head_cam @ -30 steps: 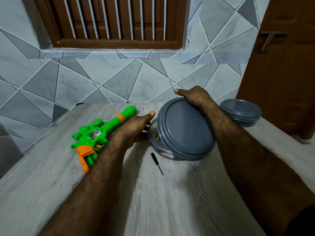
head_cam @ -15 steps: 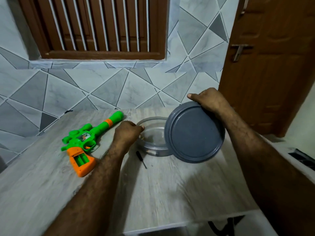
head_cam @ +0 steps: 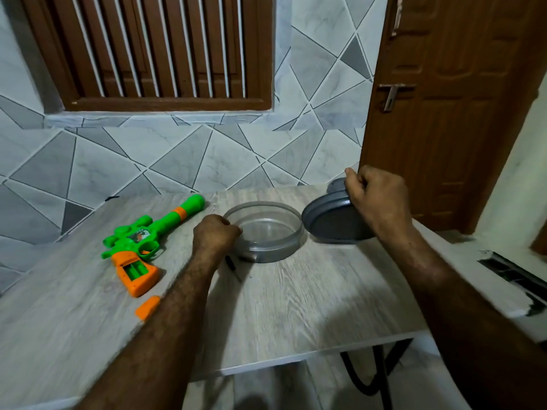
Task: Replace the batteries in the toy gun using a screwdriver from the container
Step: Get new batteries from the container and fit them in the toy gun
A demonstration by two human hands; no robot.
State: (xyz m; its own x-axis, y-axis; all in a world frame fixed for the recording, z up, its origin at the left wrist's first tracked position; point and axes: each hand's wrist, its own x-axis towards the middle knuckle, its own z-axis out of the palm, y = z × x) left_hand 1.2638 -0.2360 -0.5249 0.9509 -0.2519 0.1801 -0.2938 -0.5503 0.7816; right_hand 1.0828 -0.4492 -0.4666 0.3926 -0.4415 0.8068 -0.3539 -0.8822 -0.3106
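left hand (head_cam: pixel 216 235) curled at container (head_cam: pixel 268 252) rim | right hand (head_cam: pixel 376 194) grips lid (head_cam: pixel 331 224)

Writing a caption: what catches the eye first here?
The green-and-orange toy gun lies left on the table, its battery bay open. The right hand holds a grey lid tilted beside the open container, whose rim the left hand grips.

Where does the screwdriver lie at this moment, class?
In the head view, the screwdriver lies on the table, left of centre, just in front of the open container and close beside the left hand.
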